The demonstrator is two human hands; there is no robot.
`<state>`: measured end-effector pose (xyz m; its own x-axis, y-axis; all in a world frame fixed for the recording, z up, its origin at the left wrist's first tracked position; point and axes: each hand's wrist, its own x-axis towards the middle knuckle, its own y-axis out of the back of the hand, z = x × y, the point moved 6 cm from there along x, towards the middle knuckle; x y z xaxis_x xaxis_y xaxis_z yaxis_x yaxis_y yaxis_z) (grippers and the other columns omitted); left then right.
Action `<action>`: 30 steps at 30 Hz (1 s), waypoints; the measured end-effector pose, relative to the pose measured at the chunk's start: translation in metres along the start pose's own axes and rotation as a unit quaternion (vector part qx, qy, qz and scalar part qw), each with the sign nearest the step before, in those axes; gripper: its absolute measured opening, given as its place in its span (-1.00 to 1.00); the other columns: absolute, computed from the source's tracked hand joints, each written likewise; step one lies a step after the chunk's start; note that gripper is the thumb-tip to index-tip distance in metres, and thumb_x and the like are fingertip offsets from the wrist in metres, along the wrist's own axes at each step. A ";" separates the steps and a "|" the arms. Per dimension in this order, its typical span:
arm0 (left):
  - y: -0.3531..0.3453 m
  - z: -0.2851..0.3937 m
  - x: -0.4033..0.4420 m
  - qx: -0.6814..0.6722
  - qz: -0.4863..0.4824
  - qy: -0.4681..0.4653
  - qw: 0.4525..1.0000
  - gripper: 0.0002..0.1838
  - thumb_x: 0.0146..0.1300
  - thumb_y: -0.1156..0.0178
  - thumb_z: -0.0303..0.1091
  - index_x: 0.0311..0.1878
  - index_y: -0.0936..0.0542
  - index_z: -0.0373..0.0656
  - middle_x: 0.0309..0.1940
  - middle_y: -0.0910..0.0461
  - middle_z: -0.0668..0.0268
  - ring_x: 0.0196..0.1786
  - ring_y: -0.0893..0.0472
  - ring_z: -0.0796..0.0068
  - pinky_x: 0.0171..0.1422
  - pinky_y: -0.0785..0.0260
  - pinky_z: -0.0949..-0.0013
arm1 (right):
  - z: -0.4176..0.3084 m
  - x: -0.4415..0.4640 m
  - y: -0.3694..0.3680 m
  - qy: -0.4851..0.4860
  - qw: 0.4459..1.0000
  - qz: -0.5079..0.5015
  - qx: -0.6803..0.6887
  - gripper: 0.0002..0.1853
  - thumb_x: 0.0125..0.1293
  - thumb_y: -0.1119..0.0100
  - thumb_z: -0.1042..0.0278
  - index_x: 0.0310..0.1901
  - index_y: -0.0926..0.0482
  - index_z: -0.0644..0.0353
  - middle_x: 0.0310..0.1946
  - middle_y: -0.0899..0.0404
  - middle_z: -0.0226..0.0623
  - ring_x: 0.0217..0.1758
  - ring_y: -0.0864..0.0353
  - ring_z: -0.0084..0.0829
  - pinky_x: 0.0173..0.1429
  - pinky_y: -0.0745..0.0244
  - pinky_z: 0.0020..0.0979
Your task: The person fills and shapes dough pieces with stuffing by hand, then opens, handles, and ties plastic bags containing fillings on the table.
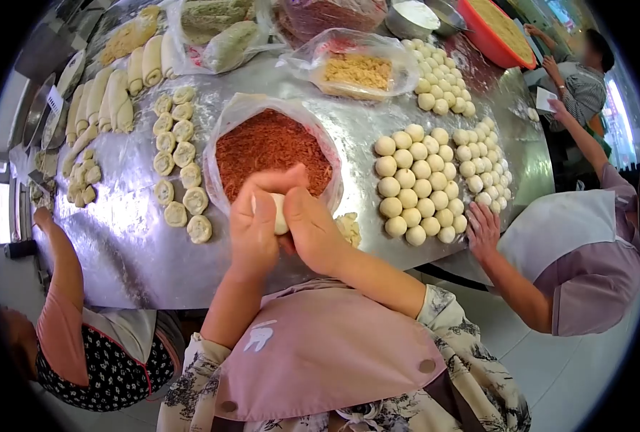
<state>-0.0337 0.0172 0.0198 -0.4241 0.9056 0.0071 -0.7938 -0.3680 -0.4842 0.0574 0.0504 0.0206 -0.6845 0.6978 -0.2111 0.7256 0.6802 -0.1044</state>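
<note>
Between my two hands, near the front edge of the metal table, is a pale dough ball (280,214). My left hand (253,223) curls around its left side, and my right hand (316,229) closes on it from the right. Just beyond them, a plastic-lined bowl (219,119) holds reddish-brown shredded filling (273,147). A small yellowish crumbly lump (348,229) lies beside my right hand. Flattened dough rounds (191,175) stand in two columns to the left. Round filled-looking balls (421,187) sit in rows to the right.
Co-workers stand at left (64,266) and right (529,288); the right one's hand (484,229) touches the table by the balls. Dough rolls (118,101) and small pieces (83,178) lie far left. Bagged yellow filling (356,72), a white powder bowl (415,18) and red basin (500,32) stand behind.
</note>
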 end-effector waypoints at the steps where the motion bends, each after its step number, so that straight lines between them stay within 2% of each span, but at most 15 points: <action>1: 0.006 -0.004 -0.001 0.020 -0.012 0.008 1.000 -0.51 0.46 0.15 0.06 -0.05 -0.45 -0.26 0.13 -0.50 -0.06 0.05 -0.55 0.30 0.16 -0.41 0.25 | -0.001 0.000 -0.002 0.046 0.999 0.005 -0.024 -0.60 0.53 0.23 0.00 -0.03 -0.43 0.19 -0.21 -0.56 -0.09 -0.14 -0.62 -0.17 -0.06 -0.48 -0.29; 3: 0.012 -0.008 -0.001 0.053 -0.007 0.014 0.998 -0.59 0.50 0.12 -0.05 -0.12 -0.48 -0.26 0.12 -0.51 -0.10 -0.02 -0.59 0.36 0.09 -0.47 0.29 | -0.008 -0.002 -0.006 0.150 0.984 0.039 -0.091 -0.62 0.52 0.21 0.03 0.03 -0.42 0.19 -0.25 -0.58 -0.11 -0.17 -0.63 -0.15 -0.08 -0.49 -0.31; 4: 0.013 -0.008 0.000 0.065 0.008 0.013 0.998 -0.59 0.51 0.13 -0.05 -0.13 -0.47 -0.26 0.13 -0.50 -0.11 -0.01 -0.58 0.35 0.11 -0.46 0.28 | -0.004 -0.001 -0.006 0.134 0.986 0.048 -0.085 -0.61 0.52 0.21 0.02 0.02 -0.42 0.20 -0.24 -0.58 -0.11 -0.18 -0.63 -0.15 -0.08 -0.50 -0.31; 5: 0.011 -0.011 0.001 0.012 0.029 0.040 0.999 -0.53 0.48 0.13 0.03 -0.19 -0.47 -0.25 0.02 -0.56 -0.07 0.19 -0.50 0.17 0.24 -0.36 0.26 | 0.001 -0.001 -0.004 0.118 0.988 0.058 -0.079 -0.61 0.52 0.20 0.02 0.02 -0.41 0.20 -0.24 -0.58 -0.10 -0.18 -0.63 -0.15 -0.08 -0.50 -0.31; 8: -0.007 0.001 0.003 -0.218 0.112 0.010 0.969 -0.49 0.45 0.10 0.09 -0.20 -0.47 -0.27 -0.01 -0.56 -0.08 0.20 -0.49 0.12 0.24 -0.36 0.20 | 0.013 0.003 0.002 0.013 0.999 0.027 0.028 -0.57 0.52 0.22 -0.03 -0.03 -0.39 0.24 -0.26 -0.57 -0.11 -0.27 -0.60 -0.19 -0.15 -0.50 -0.31; 10: -0.011 0.002 0.007 -0.099 0.055 -0.015 0.993 -0.44 0.43 0.11 0.13 -0.14 -0.51 -0.28 0.05 -0.54 -0.02 0.19 -0.50 0.12 0.22 -0.38 0.21 | 0.009 0.004 0.000 -0.042 0.996 -0.007 0.081 -0.54 0.53 0.26 -0.06 -0.08 -0.42 0.24 -0.26 -0.57 -0.12 -0.31 -0.59 -0.26 -0.20 -0.49 -0.32; 11: -0.003 -0.006 0.006 0.003 -0.008 -0.022 1.000 -0.44 0.44 0.11 0.13 -0.12 -0.52 -0.28 0.06 -0.54 -0.01 0.19 -0.51 0.12 0.21 -0.38 0.21 | 0.006 0.007 0.001 0.030 0.997 -0.029 -0.057 -0.51 0.54 0.30 -0.08 -0.17 -0.47 0.22 -0.28 -0.55 -0.23 -0.35 -0.55 -0.37 -0.25 -0.46 -0.37; 12: 0.002 -0.013 0.006 0.105 -0.070 -0.029 0.992 -0.44 0.44 0.12 0.12 -0.10 -0.53 -0.28 0.08 -0.53 0.01 0.18 -0.51 0.13 0.21 -0.38 0.22 | 0.004 0.009 0.003 0.049 0.997 -0.020 -0.061 -0.50 0.54 0.30 -0.08 -0.17 -0.48 0.21 -0.30 -0.55 -0.26 -0.36 -0.55 -0.40 -0.25 -0.46 -0.37; 13: 0.009 -0.021 0.009 0.062 -0.075 0.007 0.995 -0.48 0.46 0.07 0.05 -0.12 -0.61 -0.28 -0.10 -0.62 0.09 0.40 -0.30 0.20 0.25 -0.33 0.21 | 0.003 0.010 0.003 0.067 0.996 -0.012 -0.064 -0.50 0.54 0.30 -0.08 -0.18 -0.50 0.21 -0.33 -0.55 -0.28 -0.37 -0.54 -0.43 -0.26 -0.46 -0.38; 15: 0.004 -0.017 0.009 0.103 -0.048 0.031 0.993 -0.47 0.46 0.10 0.08 -0.01 -0.56 -0.26 0.01 -0.57 0.11 0.40 -0.29 0.24 0.29 -0.27 0.20 | 0.008 0.011 0.005 -0.034 0.998 -0.040 0.043 -0.57 0.50 0.14 -0.04 -0.08 -0.51 0.20 -0.37 -0.55 -0.31 -0.33 -0.55 -0.44 -0.22 -0.45 -0.39; 18: -0.003 -0.018 0.014 0.053 -0.029 0.024 0.998 -0.38 0.45 0.19 0.17 0.20 -0.40 -0.23 0.19 -0.44 0.11 0.33 -0.33 0.30 0.32 -0.18 0.21 | -0.008 0.015 0.043 0.048 0.993 0.063 -0.092 -0.58 0.42 -0.04 -0.03 -0.01 -0.49 0.22 -0.32 -0.57 -0.24 -0.25 -0.55 -0.47 -0.17 -0.45 -0.41; 20: 0.003 -0.015 0.016 0.052 -0.053 0.050 0.996 -0.25 0.43 0.27 0.26 0.39 -0.16 -0.21 0.33 -0.29 0.15 0.39 -0.22 0.36 0.41 0.01 0.19 | -0.012 0.028 0.096 0.027 0.964 0.149 -0.221 -0.55 0.30 -0.20 -0.01 -0.02 -0.47 0.24 -0.24 -0.57 -0.17 -0.21 -0.57 -0.36 -0.11 -0.48 -0.36; 22: 0.015 -0.006 0.019 0.094 -0.021 0.035 0.995 -0.35 0.47 0.23 0.15 0.33 -0.25 -0.22 0.29 -0.34 0.17 0.35 -0.27 0.38 0.37 -0.07 0.20 | -0.024 0.042 0.154 0.039 0.854 0.224 -0.467 -0.54 0.24 -0.25 0.03 -0.05 -0.47 0.27 -0.21 -0.59 -0.06 -0.17 -0.61 -0.18 -0.08 -0.50 -0.23; 24: 0.023 -0.005 0.021 0.131 -0.017 0.064 0.989 -0.45 0.49 0.21 0.04 0.29 -0.30 -0.23 0.24 -0.39 0.19 0.32 -0.32 0.39 0.34 -0.13 0.24 | -0.011 0.058 0.200 0.036 0.770 0.257 -0.583 -0.51 0.18 -0.30 0.02 -0.02 -0.49 0.24 -0.32 -0.64 -0.02 -0.22 -0.66 -0.15 -0.11 -0.52 -0.23; 30: 0.018 -0.014 0.014 0.091 -0.046 0.176 0.979 -0.64 0.52 0.16 -0.18 0.17 -0.40 -0.23 0.08 -0.51 0.24 0.16 -0.48 0.46 0.21 -0.28 0.39 | 0.005 0.092 0.215 -0.163 0.694 0.147 -0.686 -0.44 0.20 -0.20 -0.11 -0.03 -0.51 0.28 -0.18 -0.64 -0.01 -0.06 -0.63 -0.06 -0.02 -0.53 -0.12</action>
<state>-0.0479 0.0266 -0.0014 -0.1973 0.9413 -0.2741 -0.8996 -0.2849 -0.3309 0.1507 0.2600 -0.0260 -0.3057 0.9161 -0.2594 -0.0719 0.2495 0.9657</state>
